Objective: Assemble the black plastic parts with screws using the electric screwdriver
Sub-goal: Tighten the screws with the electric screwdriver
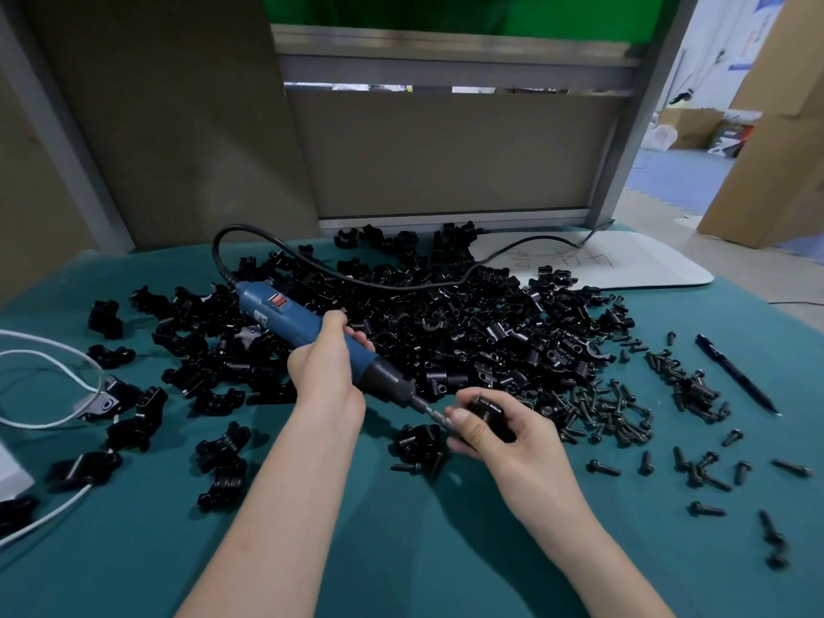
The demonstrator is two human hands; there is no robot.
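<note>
My left hand [325, 372] grips blue corded electric screwdriver [285, 316]; right hand [504, 439] clamps black plastic part [490, 412], just before heap of black parts [468, 332].

Handwritten scrawl on white board [646, 267] illegible, electric screwdriver [285, 314] label unreadable

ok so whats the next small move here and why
Probably run the electric screwdriver while holding steady: the left hand grips it, and its bit meets the black plastic part held in the right hand. The screw itself is hidden.
</note>
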